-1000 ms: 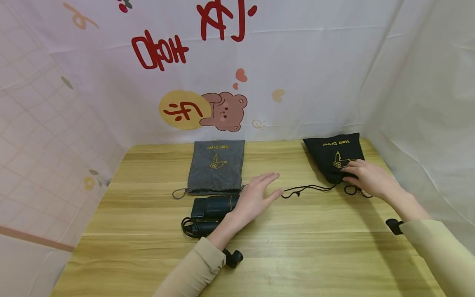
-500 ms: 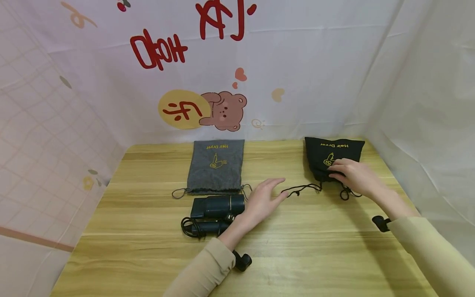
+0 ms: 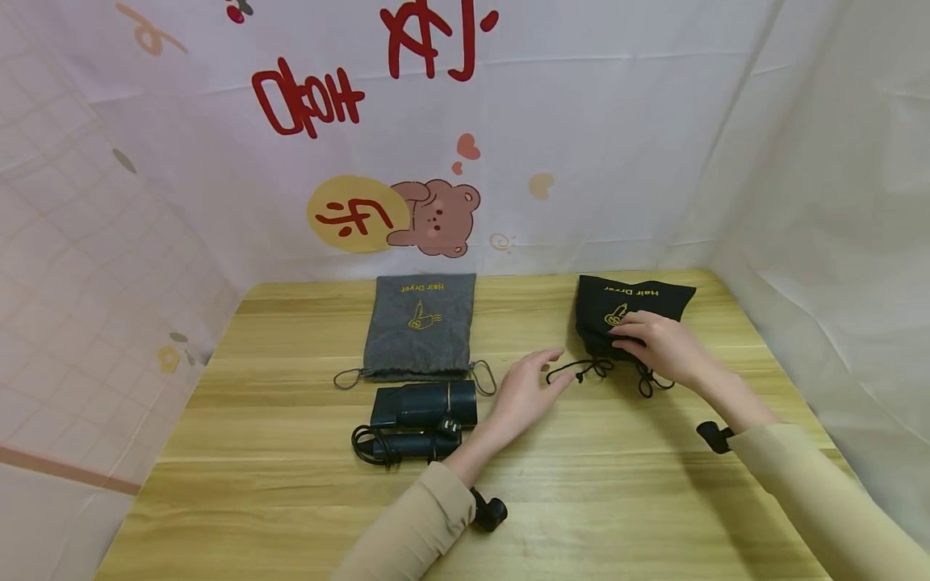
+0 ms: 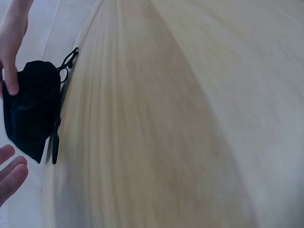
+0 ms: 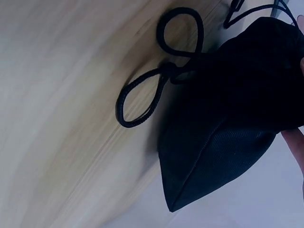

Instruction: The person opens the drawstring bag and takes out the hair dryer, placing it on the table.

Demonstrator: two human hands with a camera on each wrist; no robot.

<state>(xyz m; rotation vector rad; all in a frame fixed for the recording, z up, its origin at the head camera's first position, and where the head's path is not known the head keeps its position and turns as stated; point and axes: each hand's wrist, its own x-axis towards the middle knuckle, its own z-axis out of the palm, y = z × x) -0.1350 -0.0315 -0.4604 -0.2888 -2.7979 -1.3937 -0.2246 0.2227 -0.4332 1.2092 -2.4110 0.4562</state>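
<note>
My right hand point(image 3: 663, 349) grips a black drawstring pouch point(image 3: 594, 321) at the back right, its fingers on the printed face. The pouch has yellow "Hair Dryer" lettering and looks slightly lifted in the left wrist view. Black cord loops hang from its mouth, and one cord point(image 5: 137, 118) shows close up in the right wrist view. Left of the pouch, my left hand point(image 3: 525, 393) is held with fingers spread, near the cord's end and holding nothing. Fingertips of the left hand point(image 4: 12, 175) appear below the pouch in the left wrist view.
A grey drawstring pouch point(image 3: 417, 343) lies flat on the wooden table point(image 3: 581, 516) at the left. In front of it rests a dark folded hair dryer point(image 3: 421, 406) with its cord bundled. White printed cloth point(image 3: 581, 121) walls the back and sides.
My right hand has drawn the black pouch leftward, with its cords bunching closer together. The left hand has shifted right, away from the hair dryer, uncovering it.
</note>
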